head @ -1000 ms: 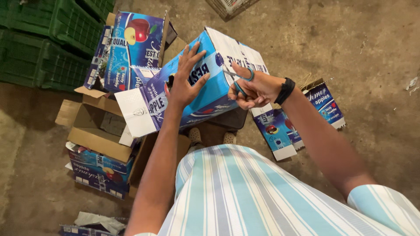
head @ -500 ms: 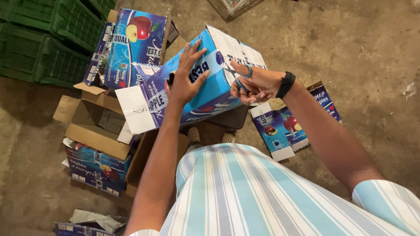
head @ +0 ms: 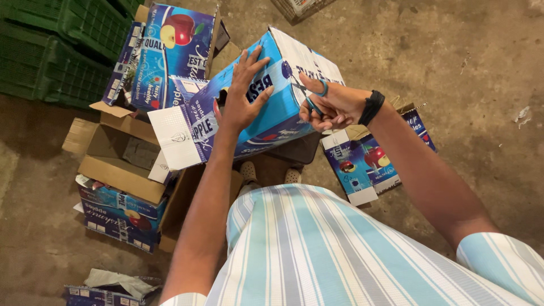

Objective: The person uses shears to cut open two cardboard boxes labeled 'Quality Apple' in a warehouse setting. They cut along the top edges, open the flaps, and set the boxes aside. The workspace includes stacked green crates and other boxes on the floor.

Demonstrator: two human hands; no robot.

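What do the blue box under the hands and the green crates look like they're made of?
Blue box: printed corrugated cardboard by the look, slightly glossy outside, with creased flaps and plain white ends. Green crates: apparently moulded plastic, matte, with open lattice walls.

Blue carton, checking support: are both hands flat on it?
No: the left hand lies flat on the blue carton, while the right hand grips small scissors.
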